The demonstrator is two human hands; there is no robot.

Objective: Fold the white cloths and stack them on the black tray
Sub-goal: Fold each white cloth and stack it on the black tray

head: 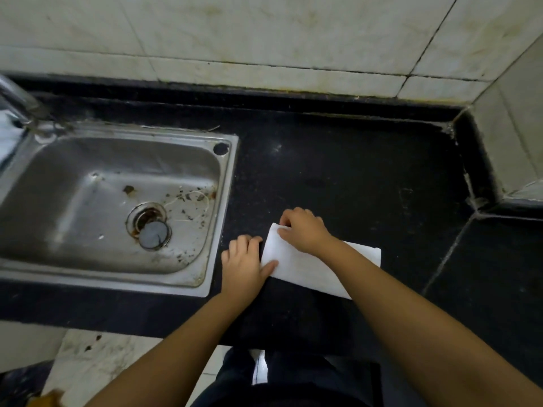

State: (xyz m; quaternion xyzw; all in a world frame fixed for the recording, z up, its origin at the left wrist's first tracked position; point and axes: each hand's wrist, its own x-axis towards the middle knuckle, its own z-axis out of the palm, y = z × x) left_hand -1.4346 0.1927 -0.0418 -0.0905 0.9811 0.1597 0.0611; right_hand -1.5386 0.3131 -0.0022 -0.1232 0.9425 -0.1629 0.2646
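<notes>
Head view: 2 hands [245, 261] [302, 229], 1 white cloth [320, 267].

The black counter [338, 171] lies bare from twelve to two o'clock of the hands, open for passage. At nine o'clock the steel sink [223, 201] drops away, its faucet [17, 98] rising at ten. Tiled wall [264, 39] blocks twelve; a tiled ledge [511, 136] blocks two.

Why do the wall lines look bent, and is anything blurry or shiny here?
Head view: the wide lens bows the tile joints; soft glare sits on the sink rim; the faucet at the left edge is blurred; the white cloth and both hands look fairly sharp.
</notes>
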